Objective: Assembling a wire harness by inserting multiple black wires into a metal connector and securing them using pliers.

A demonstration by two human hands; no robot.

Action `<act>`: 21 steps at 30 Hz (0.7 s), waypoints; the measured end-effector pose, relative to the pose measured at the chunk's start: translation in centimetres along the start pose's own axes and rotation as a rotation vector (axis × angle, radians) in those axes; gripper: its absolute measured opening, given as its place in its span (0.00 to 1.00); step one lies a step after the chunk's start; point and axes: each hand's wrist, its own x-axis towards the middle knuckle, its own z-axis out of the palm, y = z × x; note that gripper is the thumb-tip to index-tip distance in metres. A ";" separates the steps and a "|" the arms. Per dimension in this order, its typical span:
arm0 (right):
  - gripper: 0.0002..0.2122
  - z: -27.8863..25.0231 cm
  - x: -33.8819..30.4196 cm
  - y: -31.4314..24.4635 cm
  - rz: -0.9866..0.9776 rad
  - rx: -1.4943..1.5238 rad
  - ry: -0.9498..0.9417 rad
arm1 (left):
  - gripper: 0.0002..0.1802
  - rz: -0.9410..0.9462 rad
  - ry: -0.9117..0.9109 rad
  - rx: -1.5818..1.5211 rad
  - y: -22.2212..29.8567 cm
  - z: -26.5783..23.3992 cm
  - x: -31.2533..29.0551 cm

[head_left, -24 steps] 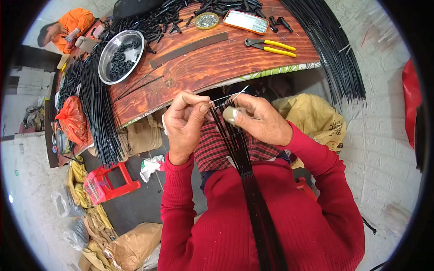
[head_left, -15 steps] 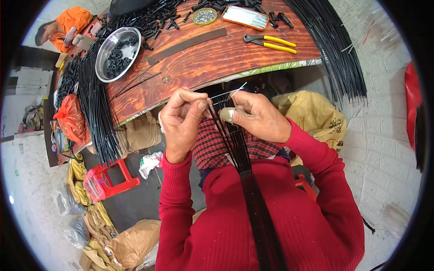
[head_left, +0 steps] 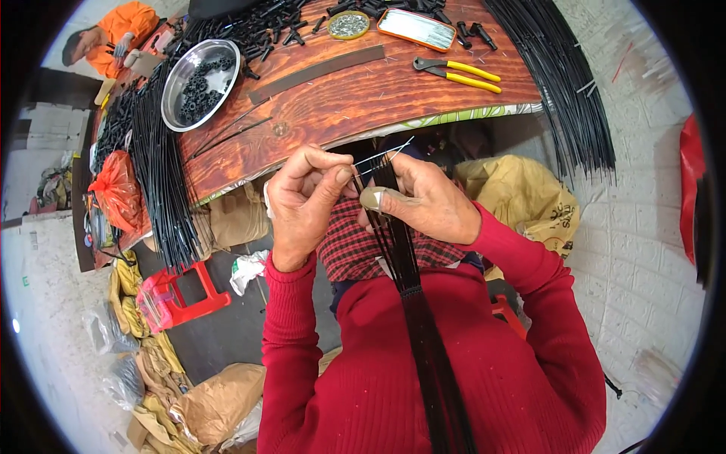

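Bowl (head_left: 174, 91) holds black parts (head_left: 198, 94); left grip (head_left: 300, 204) pinches pale wire (head_left: 378, 157), right grip (head_left: 435, 203) black strands (head_left: 396, 246).

Bright, even light | dark shadow under table (head_left: 340, 102) | glints on metal bowl (head_left: 172, 89) | edges curved, corners black

The bowl (head_left: 181, 72) was shiny metal, the tabletop (head_left: 325, 113) glossy grained wood, the strands (head_left: 425, 340) smooth, the sweater (head_left: 507, 348) matt ribbed knit, the stool (head_left: 198, 311) smooth plastic.
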 end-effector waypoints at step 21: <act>0.09 2.9 -0.1 0.7 -0.059 -0.099 0.194 | 0.07 -0.026 0.047 0.121 -0.6 -0.7 0.0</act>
